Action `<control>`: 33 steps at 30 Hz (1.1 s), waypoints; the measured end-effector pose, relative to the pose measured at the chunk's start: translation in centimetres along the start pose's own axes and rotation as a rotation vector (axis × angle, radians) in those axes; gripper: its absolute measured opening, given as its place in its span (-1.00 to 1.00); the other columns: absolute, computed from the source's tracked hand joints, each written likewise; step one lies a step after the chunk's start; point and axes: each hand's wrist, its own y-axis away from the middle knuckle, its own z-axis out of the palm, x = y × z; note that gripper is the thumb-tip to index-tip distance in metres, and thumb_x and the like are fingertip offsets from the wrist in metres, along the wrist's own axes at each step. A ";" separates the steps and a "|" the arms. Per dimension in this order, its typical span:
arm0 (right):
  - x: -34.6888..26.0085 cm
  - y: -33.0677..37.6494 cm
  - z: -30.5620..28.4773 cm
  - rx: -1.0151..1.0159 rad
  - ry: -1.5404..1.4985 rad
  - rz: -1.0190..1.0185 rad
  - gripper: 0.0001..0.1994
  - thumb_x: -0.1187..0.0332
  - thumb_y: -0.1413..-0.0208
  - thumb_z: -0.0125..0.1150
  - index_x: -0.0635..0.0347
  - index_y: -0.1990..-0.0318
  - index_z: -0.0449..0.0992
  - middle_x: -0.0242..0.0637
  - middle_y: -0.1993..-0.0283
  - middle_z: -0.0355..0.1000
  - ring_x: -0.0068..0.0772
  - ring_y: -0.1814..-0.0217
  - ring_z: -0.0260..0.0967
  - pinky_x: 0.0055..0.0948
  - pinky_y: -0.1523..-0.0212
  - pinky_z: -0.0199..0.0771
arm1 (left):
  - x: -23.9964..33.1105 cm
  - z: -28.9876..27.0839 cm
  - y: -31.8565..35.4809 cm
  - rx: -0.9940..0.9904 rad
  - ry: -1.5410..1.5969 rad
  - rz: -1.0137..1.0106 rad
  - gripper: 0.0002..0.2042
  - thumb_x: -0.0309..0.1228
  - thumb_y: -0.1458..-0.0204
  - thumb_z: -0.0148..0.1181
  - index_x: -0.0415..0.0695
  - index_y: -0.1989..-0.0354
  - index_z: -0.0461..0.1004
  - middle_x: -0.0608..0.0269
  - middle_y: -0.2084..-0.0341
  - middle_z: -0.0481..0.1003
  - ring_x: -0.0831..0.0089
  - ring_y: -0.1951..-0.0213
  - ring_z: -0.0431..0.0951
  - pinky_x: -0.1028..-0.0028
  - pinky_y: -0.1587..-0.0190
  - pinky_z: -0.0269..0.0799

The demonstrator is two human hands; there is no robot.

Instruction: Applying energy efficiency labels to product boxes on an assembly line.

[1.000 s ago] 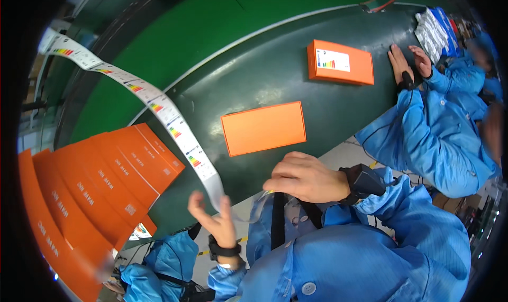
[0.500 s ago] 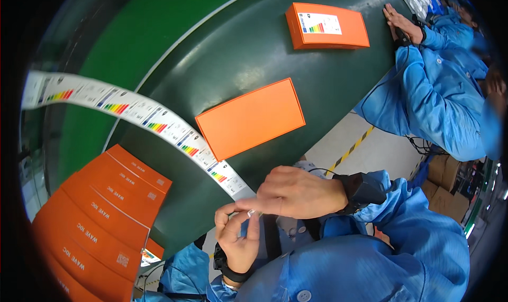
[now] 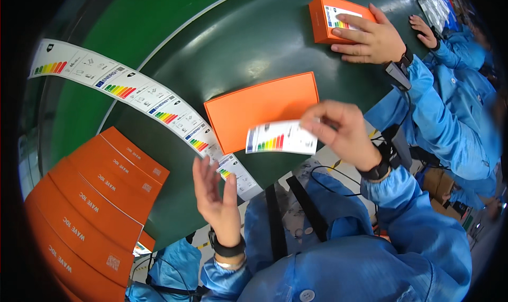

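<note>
My right hand [image 3: 343, 134] pinches a white label [image 3: 281, 138] with a rainbow-coloured bar chart by its right edge, holding it just above the near edge of a plain orange box [image 3: 263, 109] on the dark green belt [image 3: 227, 48]. My left hand [image 3: 216, 195] is open, palm up, fingers spread, beside the end of a long strip of the same labels [image 3: 143, 100] that runs up to the left. It holds nothing.
A stack of several orange boxes [image 3: 95, 196] fans out at the lower left. Farther along the belt a co-worker's hand [image 3: 370, 37] rests on another orange box [image 3: 338, 17] with a label on it. More blue-sleeved people work at the right.
My right hand has pulled one label off the strip and carried it right, over the orange box. My left hand has let go and opened. The co-worker's hand now rests on the far box.
</note>
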 end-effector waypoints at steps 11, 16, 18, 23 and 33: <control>1.4 -5.5 4.0 -0.111 0.074 0.004 -0.90 0.47 -0.02 0.17 0.34 0.35 0.44 -0.45 0.51 0.38 -0.79 0.52 0.24 -0.72 0.53 0.24 | -2.9 2.0 -3.8 -0.154 0.258 -0.183 -0.55 -0.59 -0.04 0.03 -0.29 -0.15 0.17 0.11 -0.01 0.33 0.45 -0.01 0.34 0.53 -0.07 0.19; 1.6 -5.6 4.3 -0.116 0.101 -0.010 -0.89 0.47 -0.02 0.17 0.34 0.35 0.44 -0.42 0.52 0.38 -0.76 0.52 0.26 -0.71 0.53 0.26 | -2.7 2.2 -3.9 -0.145 0.276 -0.196 -0.56 -0.57 -0.04 0.04 -0.28 -0.14 0.19 0.12 0.02 0.36 0.48 0.02 0.35 0.54 -0.05 0.20; 1.3 -5.7 4.2 -0.121 0.099 0.023 -0.89 0.47 -0.02 0.18 0.35 0.35 0.44 -0.41 0.52 0.39 -0.75 0.51 0.29 -0.70 0.52 0.28 | -2.7 2.1 -3.9 -0.147 0.261 -0.193 -0.55 -0.57 -0.04 0.05 -0.28 -0.14 0.19 0.12 0.02 0.36 0.48 0.03 0.35 0.54 -0.05 0.20; 1.5 -5.7 4.4 -0.131 0.104 0.027 -0.89 0.47 -0.02 0.17 0.36 0.36 0.44 -0.40 0.53 0.40 -0.73 0.50 0.31 -0.69 0.53 0.30 | -2.8 2.0 -3.9 -0.170 0.226 -0.198 -0.55 -0.56 -0.05 0.03 -0.29 -0.15 0.16 0.12 -0.02 0.33 0.47 0.00 0.34 0.54 -0.05 0.20; 0.8 -6.0 4.2 -0.138 0.145 0.045 -0.89 0.47 0.00 0.18 0.36 0.36 0.46 -0.37 0.53 0.41 -0.72 0.51 0.31 -0.68 0.54 0.30 | -2.6 2.1 -3.9 -0.169 0.232 -0.201 -0.55 -0.57 -0.04 0.04 -0.27 -0.15 0.18 0.13 0.01 0.36 0.48 0.02 0.35 0.54 -0.05 0.20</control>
